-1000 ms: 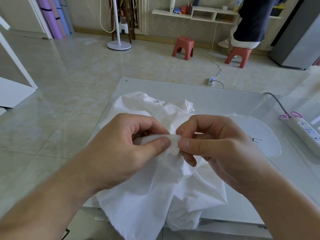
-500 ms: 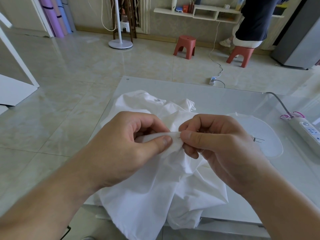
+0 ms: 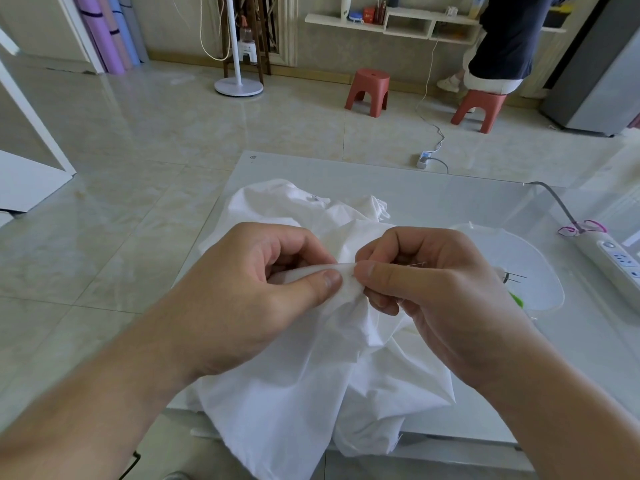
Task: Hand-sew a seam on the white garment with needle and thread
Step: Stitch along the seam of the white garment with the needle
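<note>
Two hands (image 3: 249,292) (image 3: 446,299); one garment (image 3: 304,386); two stools (image 3: 367,91) (image 3: 479,109)

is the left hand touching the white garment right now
Touching. The head view shows the left hand pinching a fold of the white garment between thumb and fingers, with no gap at the fold.

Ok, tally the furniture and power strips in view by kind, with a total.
Red plastic stools: 2
White power strips: 2, one on the table, one on the floor
Standing fan: 1
Total: 5
</note>
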Demonstrator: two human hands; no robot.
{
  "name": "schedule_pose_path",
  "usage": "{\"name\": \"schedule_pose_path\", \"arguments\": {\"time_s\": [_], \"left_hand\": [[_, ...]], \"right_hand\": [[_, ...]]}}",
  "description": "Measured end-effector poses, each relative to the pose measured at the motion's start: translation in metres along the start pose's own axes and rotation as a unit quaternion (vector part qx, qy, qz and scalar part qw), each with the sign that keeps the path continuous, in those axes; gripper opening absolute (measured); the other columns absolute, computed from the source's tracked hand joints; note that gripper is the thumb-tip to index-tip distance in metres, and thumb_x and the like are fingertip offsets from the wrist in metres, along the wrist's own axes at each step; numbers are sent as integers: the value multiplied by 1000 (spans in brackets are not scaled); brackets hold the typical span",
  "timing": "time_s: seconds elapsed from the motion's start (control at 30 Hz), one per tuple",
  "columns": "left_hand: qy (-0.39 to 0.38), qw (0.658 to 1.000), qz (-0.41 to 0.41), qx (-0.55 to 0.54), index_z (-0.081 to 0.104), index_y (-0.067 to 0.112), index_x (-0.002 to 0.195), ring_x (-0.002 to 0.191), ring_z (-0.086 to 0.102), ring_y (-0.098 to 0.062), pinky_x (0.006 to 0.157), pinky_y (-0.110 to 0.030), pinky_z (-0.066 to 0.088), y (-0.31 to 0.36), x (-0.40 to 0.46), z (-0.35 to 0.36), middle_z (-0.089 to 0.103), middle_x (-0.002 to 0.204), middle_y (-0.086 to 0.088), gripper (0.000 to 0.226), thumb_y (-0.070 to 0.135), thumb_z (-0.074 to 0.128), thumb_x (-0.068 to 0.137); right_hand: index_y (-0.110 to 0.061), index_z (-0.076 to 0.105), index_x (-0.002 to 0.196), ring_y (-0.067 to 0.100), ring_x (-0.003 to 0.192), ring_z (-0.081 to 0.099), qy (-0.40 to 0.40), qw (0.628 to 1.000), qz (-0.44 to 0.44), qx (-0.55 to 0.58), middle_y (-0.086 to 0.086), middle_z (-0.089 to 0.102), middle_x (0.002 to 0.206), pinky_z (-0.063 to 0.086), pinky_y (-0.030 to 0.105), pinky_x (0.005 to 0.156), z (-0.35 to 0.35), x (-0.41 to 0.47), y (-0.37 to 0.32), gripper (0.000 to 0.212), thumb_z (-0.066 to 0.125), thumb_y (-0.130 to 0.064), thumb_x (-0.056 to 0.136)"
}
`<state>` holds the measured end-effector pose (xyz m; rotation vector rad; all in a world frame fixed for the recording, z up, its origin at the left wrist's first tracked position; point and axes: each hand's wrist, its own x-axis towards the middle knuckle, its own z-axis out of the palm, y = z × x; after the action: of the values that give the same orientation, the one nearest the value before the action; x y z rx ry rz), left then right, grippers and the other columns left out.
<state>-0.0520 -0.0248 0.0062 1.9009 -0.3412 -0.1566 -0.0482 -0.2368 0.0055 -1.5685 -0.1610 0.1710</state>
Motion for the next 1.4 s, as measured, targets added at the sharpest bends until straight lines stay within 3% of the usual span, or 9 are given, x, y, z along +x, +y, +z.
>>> {"name": "schedule_pose_path", "arguments": {"time_s": [0.17, 0.27, 0.43, 0.6, 0.8, 0.97, 1.1, 1.4], "left_hand": [[-5, 1000, -1, -8, 80, 28, 87, 84, 77, -18, 82, -43, 62, -2, 1, 1, 80, 85, 2, 13, 38, 72, 86], [-5, 1000, -1, -9, 80, 27, 88, 83, 77, -18, 80, -41, 61, -3, 1, 1, 80, 85, 2, 13, 38, 72, 86], [-10, 1000, 0, -11, 79, 28, 85, 82, 77, -15, 77, -34, 57, -2, 1, 1, 80, 85, 3, 12, 38, 72, 87], [-8, 1000, 0, -11, 79, 28, 85, 81, 77, -18, 77, -38, 59, -2, 1, 1, 80, 84, 2, 13, 39, 72, 87], [-5, 1000, 0, -9, 79, 25, 86, 81, 76, -25, 80, -50, 62, -2, 0, 0, 79, 83, -2, 16, 40, 72, 87], [2, 1000, 7, -10, 79, 27, 85, 80, 76, -21, 78, -41, 61, -3, 0, 0, 79, 82, 0, 14, 38, 72, 86], [15, 1000, 9, -5, 78, 27, 82, 75, 74, -16, 73, -33, 55, -4, 1, 0, 77, 77, 3, 14, 39, 71, 85], [18, 1000, 16, 1, 77, 24, 83, 75, 72, -20, 74, -39, 55, -6, 2, -1, 75, 76, 1, 16, 39, 71, 85]], "right_hand": [[-2, 64, 65, 23, 56, 47, 17, 1000, 2, -15, 19, 63, 74, 40, 19, 52, 3, -2, -3, 15, 74, -6, 75], [-1, 63, 65, 21, 54, 47, 24, 999, 1, -21, 16, 64, 74, 38, 16, 49, 4, -4, -4, 23, 76, 6, 83], [-4, 63, 65, 21, 54, 49, 38, 998, -2, -48, 6, 67, 71, 41, 21, 54, 7, -6, -7, 25, 76, 5, 84], [-12, 65, 62, 20, 54, 54, 69, 992, -13, -107, 3, 71, 73, 44, 35, 60, 10, -7, -6, 30, 78, 0, 86], [-13, 67, 62, 18, 53, 57, 76, 990, -18, -121, 2, 72, 72, 46, 34, 61, 12, -7, -5, 29, 82, -3, 85], [-1, 66, 65, 22, 54, 53, 66, 996, -14, -64, 13, 67, 68, 46, 33, 61, 10, -6, -3, 23, 79, 4, 83], [7, 63, 66, 22, 53, 49, 54, 998, 5, -14, 20, 62, 68, 41, 16, 55, 8, -4, 1, 21, 77, 8, 81], [4, 64, 66, 25, 60, 47, 0, 996, 33, 78, 17, 56, 67, 44, 24, 59, 7, 0, 4, 16, 76, 8, 75]]}}
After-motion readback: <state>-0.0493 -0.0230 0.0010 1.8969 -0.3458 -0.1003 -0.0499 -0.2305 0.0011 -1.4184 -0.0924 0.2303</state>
